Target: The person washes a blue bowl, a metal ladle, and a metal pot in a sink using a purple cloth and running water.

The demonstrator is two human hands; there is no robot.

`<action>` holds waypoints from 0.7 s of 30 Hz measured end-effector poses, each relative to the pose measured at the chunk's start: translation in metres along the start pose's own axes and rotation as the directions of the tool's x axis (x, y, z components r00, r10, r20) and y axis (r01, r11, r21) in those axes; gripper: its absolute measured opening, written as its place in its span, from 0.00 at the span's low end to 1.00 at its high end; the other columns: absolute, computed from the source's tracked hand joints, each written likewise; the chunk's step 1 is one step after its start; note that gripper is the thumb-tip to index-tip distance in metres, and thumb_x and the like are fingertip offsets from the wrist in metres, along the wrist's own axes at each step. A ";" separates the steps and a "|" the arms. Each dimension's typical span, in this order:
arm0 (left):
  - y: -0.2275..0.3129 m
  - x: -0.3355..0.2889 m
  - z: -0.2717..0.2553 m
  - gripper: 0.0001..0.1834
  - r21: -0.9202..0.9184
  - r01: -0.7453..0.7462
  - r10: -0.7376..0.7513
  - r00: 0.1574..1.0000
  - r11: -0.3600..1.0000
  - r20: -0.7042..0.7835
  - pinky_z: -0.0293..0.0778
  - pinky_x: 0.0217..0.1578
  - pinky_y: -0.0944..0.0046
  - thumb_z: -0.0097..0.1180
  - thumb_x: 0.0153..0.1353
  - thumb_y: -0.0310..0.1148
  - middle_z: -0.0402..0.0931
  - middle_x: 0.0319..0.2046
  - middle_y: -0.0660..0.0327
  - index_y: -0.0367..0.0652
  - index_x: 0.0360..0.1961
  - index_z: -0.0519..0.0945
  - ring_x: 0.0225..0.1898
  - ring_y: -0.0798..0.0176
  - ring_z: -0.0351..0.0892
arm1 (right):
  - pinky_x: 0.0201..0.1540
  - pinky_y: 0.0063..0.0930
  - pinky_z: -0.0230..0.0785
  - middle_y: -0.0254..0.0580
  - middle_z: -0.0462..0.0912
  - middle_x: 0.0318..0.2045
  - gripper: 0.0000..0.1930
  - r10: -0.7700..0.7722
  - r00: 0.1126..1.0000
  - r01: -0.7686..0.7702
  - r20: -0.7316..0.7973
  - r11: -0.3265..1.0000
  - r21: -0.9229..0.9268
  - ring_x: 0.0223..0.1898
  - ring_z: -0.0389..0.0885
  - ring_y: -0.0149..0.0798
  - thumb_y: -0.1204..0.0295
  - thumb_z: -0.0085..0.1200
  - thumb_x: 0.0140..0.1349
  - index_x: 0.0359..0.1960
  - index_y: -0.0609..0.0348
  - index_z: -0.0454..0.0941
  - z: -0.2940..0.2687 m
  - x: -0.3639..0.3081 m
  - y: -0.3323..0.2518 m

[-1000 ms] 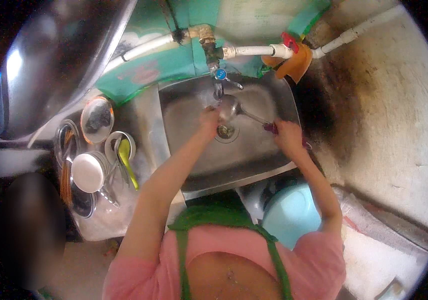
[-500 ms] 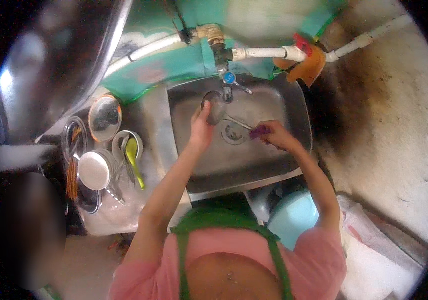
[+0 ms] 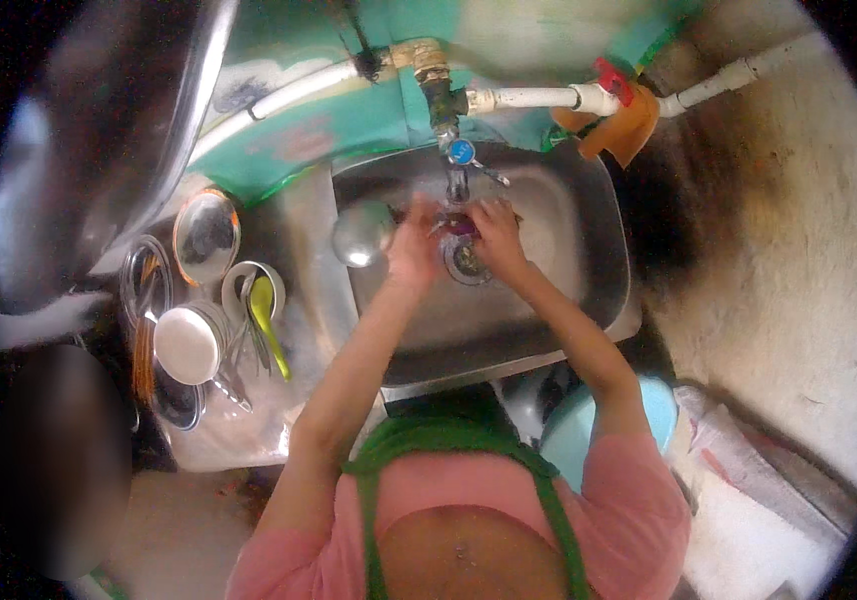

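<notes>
Over the sink [image 3: 509,345], under the tap [image 3: 459,165], my hands work close together on a metal ladle [image 3: 364,235]. Its round, shiny bowl sticks out to the left, past the sink's left edge. My left hand [image 3: 415,245] is closed around the shaft near the bowl, its fingertips blurred. My right hand [image 3: 496,235] is closed beside it, fingers bent over a small purple piece [image 3: 462,226] at the handle. Whether that piece is a scrubber or part of the handle, I cannot tell. The drain [image 3: 467,262] lies just below the hands.
Left of the sink, the counter [image 3: 239,440] bears stacked white bowls [image 3: 189,345], a cup with a lime-green spoon [image 3: 264,300], chopsticks [image 3: 143,350] and a round orange-rimmed lid [image 3: 207,237]. White pipes [image 3: 524,98] run behind the sink. A light-blue basin [image 3: 659,410] stands below right.
The ladle's bowl has swung left, out from under the tap. My right hand has moved up and left, bringing the purple piece beside my left hand.
</notes>
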State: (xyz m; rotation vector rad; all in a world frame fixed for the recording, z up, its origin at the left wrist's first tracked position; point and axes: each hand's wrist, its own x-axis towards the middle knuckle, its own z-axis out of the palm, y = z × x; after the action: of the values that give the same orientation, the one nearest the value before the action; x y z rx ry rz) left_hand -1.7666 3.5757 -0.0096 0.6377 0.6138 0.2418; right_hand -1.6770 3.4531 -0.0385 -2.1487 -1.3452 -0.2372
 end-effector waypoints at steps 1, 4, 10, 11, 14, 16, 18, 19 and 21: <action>0.011 -0.005 0.008 0.18 -0.024 0.028 -0.031 0.985 0.999 -0.170 0.58 0.52 0.56 0.41 0.62 0.48 0.72 0.42 0.56 0.42 0.31 0.67 0.51 0.58 0.65 | 0.40 0.38 0.62 0.48 0.73 0.32 0.17 0.005 1.000 -0.005 -0.024 1.000 0.008 0.38 0.71 0.50 0.81 0.50 0.42 0.37 0.61 0.69 0.004 0.004 0.006; 0.030 -0.023 0.028 0.23 0.178 -0.206 0.222 0.972 0.962 -0.072 0.55 0.55 0.58 0.36 0.61 0.54 0.70 0.45 0.54 0.42 0.28 0.65 0.50 0.58 0.65 | 0.40 0.38 0.63 0.49 0.72 0.31 0.15 0.093 0.988 -0.106 0.126 0.989 0.106 0.38 0.70 0.52 0.81 0.49 0.43 0.37 0.61 0.68 0.006 0.013 0.022; 0.031 -0.047 0.031 0.16 0.381 -0.467 0.432 0.884 0.798 0.177 0.58 0.55 0.61 0.37 0.64 0.42 0.69 0.48 0.55 0.40 0.36 0.70 0.53 0.60 0.64 | 0.38 0.33 0.67 0.42 0.75 0.32 0.21 0.200 0.962 -0.272 0.185 0.718 0.640 0.37 0.75 0.40 0.87 0.47 0.43 0.43 0.62 0.67 0.037 0.029 0.045; 0.029 -0.052 0.035 0.12 0.437 -0.542 0.481 0.840 0.718 0.252 0.58 0.54 0.63 0.38 0.65 0.36 0.69 0.48 0.55 0.39 0.37 0.71 0.53 0.61 0.64 | 0.38 0.33 0.67 0.42 0.75 0.32 0.21 0.207 0.961 -0.276 0.181 0.720 0.637 0.37 0.75 0.40 0.87 0.47 0.43 0.43 0.62 0.67 0.040 0.033 0.047; 0.035 -0.075 0.038 0.08 0.756 -0.542 0.476 0.808 0.367 0.348 0.58 0.54 0.66 0.39 0.63 0.27 0.68 0.50 0.57 0.39 0.38 0.71 0.53 0.64 0.64 | 0.37 0.30 0.68 0.39 0.76 0.33 0.24 0.356 0.810 -0.579 0.466 0.613 0.537 0.35 0.75 0.32 0.89 0.44 0.43 0.46 0.61 0.67 0.033 0.044 0.037; 0.043 -0.091 0.033 0.09 0.757 -0.534 0.464 0.816 0.377 0.344 0.58 0.54 0.66 0.39 0.63 0.26 0.68 0.50 0.57 0.39 0.40 0.71 0.53 0.64 0.65 | 0.35 0.24 0.67 0.38 0.76 0.31 0.21 0.329 0.592 -0.769 0.736 -0.043 0.638 0.31 0.73 0.28 0.86 0.46 0.46 0.45 0.61 0.68 0.003 0.053 0.013; 0.047 -0.098 0.032 0.10 0.751 -0.532 0.445 0.824 0.391 0.351 0.58 0.53 0.66 0.39 0.62 0.25 0.67 0.51 0.57 0.40 0.42 0.71 0.53 0.64 0.65 | 0.33 0.22 0.66 0.37 0.76 0.30 0.19 0.326 0.724 -0.678 0.608 0.173 0.714 0.29 0.72 0.27 0.83 0.48 0.48 0.45 0.60 0.69 -0.019 0.045 0.012; 0.048 -0.101 0.034 0.11 0.739 -0.558 0.445 0.809 0.378 0.384 0.58 0.53 0.67 0.39 0.62 0.25 0.67 0.51 0.57 0.40 0.43 0.71 0.53 0.63 0.65 | 0.32 0.20 0.66 0.35 0.76 0.28 0.17 0.279 0.837 -0.547 0.471 0.384 0.744 0.27 0.71 0.26 0.80 0.50 0.51 0.45 0.60 0.69 -0.035 0.041 0.013; 0.049 -0.110 0.032 0.11 0.729 -0.580 0.449 0.794 0.362 0.409 0.58 0.53 0.67 0.39 0.62 0.25 0.67 0.51 0.57 0.40 0.44 0.71 0.53 0.63 0.65 | 0.30 0.19 0.65 0.34 0.75 0.27 0.13 0.203 0.868 -0.494 0.453 0.452 0.743 0.26 0.71 0.25 0.76 0.50 0.54 0.43 0.61 0.71 -0.077 0.047 -0.003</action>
State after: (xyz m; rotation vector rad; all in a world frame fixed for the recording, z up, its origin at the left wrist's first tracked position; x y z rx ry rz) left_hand -1.8360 3.5557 0.0918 1.8147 0.3268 0.5051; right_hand -1.6459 3.4463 0.0461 -1.5317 -0.8031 0.8217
